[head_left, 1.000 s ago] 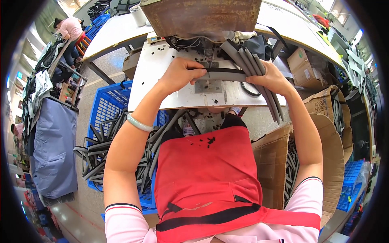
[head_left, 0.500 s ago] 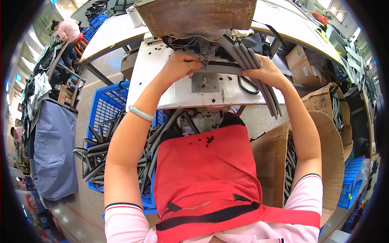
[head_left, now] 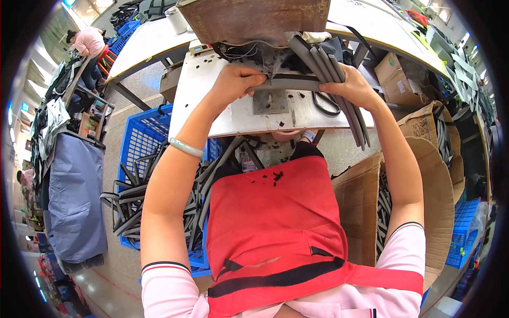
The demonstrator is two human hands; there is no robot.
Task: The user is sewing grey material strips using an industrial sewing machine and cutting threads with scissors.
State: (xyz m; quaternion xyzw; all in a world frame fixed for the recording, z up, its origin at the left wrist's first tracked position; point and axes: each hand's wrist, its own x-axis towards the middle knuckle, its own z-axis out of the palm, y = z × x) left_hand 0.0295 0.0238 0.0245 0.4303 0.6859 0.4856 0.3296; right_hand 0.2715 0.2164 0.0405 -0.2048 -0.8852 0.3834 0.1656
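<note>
My left hand (head_left: 237, 84) pinches the left end of a grey strip (head_left: 294, 84) with a dark edge. The strip runs sideways under the head of a rusty-covered machine (head_left: 254, 20), just above a square metal plate (head_left: 270, 103) set into the white worktable (head_left: 199, 108). With fingers and thumb, my right hand (head_left: 352, 87) grips a bundle of several grey strips (head_left: 339, 98) that slants down over the table's edge. Its thumb also rests at the right end of the sideways strip. Black-handled scissors (head_left: 327, 104) lie beside the bundle, partly covered by it.
A blue crate (head_left: 139, 135) full of grey strips stands on the floor at left. An open cardboard box (head_left: 360, 206) with more strips stands at right. Small black scraps dot the table and my red apron (head_left: 275, 212). A person (head_left: 89, 45) bends over at far left.
The view has shifted slightly. Both hands keep nearly the same hold on the strip and the bundle beneath the machine head.
</note>
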